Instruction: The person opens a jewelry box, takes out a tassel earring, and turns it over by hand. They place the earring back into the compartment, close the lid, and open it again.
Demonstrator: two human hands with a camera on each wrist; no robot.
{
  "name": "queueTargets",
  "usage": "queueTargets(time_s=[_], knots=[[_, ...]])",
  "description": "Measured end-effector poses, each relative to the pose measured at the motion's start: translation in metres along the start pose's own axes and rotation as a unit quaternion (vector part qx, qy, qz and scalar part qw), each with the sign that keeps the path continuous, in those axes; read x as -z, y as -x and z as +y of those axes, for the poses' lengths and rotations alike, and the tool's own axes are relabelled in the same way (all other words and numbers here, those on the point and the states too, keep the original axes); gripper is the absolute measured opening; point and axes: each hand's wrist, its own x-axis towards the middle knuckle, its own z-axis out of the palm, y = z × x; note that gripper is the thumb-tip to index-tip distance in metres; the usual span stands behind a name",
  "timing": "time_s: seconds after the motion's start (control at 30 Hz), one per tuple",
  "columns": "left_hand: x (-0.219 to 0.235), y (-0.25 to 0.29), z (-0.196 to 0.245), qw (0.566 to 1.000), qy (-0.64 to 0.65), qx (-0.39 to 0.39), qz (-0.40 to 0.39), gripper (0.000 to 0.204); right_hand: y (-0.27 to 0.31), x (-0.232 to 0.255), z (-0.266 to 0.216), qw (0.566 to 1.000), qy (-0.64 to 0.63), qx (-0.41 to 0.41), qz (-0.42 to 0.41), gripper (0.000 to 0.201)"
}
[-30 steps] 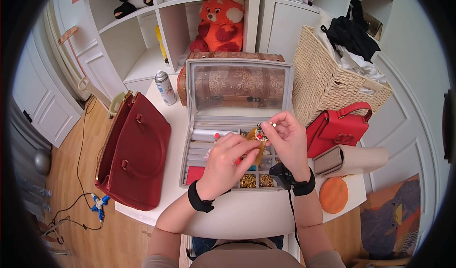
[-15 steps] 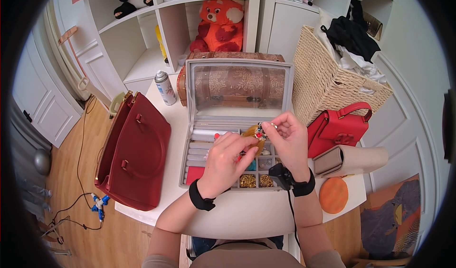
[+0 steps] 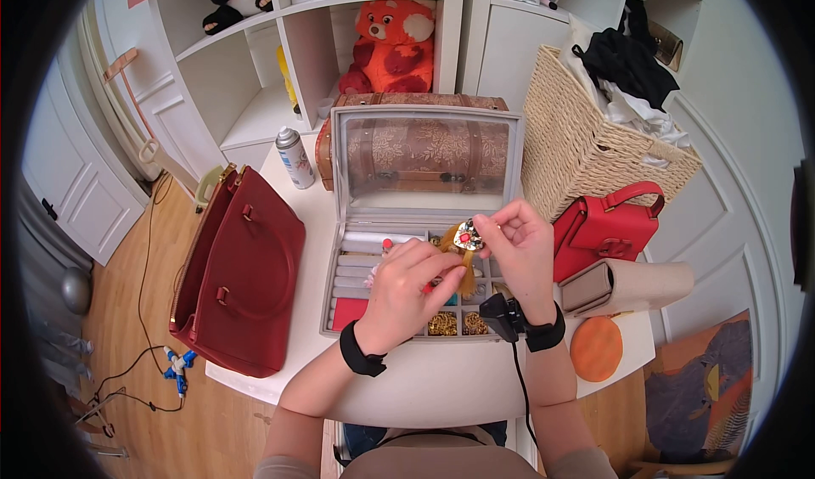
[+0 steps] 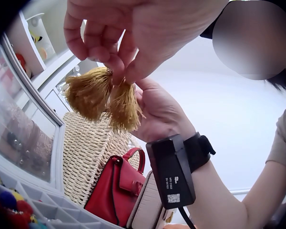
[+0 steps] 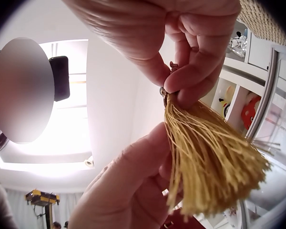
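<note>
- Both hands over open grey jewellery box point(image 3: 356, 250) on white table point(image 3: 458, 386).
- Right hand point(image 3: 519, 250) pinches top of gold tassel earring point(image 3: 466, 243); left hand point(image 3: 407, 290) grips its fringe.
- Red bag point(image 3: 242, 271) left, wicker basket point(image 3: 586, 152) and red purse point(image 3: 607, 228) right.

A home bedroom: plush toys point(image 3: 393, 44) on shelves, laundry basket point(image 3: 586, 152), handbags point(image 3: 242, 267).

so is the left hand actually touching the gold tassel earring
Touching. The left wrist view shows the left hand pinching the top of the gold tassel earring between its fingertips, with no gap.
</note>
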Motion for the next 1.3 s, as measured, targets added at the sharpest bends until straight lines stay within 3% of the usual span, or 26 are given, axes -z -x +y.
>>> queueTargets(time_s=[0.37,0.7,0.8,0.87,1.1,1.3], knots=[[0.002,-0.002,0.006,0.999,0.001,-0.013,0.046,0.019,0.000,0.001,0.000,1.000,-0.012,0.013,0.002,0.018],[-0.001,0.002,0.003,1.000,-0.002,-0.003,0.024,0.023,0.000,0.001,-0.001,0.999,-0.029,0.015,-0.008,0.017],[-0.002,0.002,0.004,0.996,0.075,0.053,0.007,0.023,0.000,0.000,0.000,0.999,-0.040,0.012,-0.015,0.016],[-0.006,0.006,0.004,0.963,0.212,0.168,-0.002,0.020,0.001,0.000,0.000,0.999,-0.042,0.012,-0.019,0.017],[-0.010,0.010,0.002,0.925,0.304,0.225,-0.014,0.014,0.003,-0.001,-0.001,0.997,-0.057,0.007,-0.042,0.016],[-0.002,0.006,0.012,0.894,0.330,0.281,-0.117,0.010,0.002,-0.001,0.000,0.997,-0.059,0.015,-0.051,0.015]])
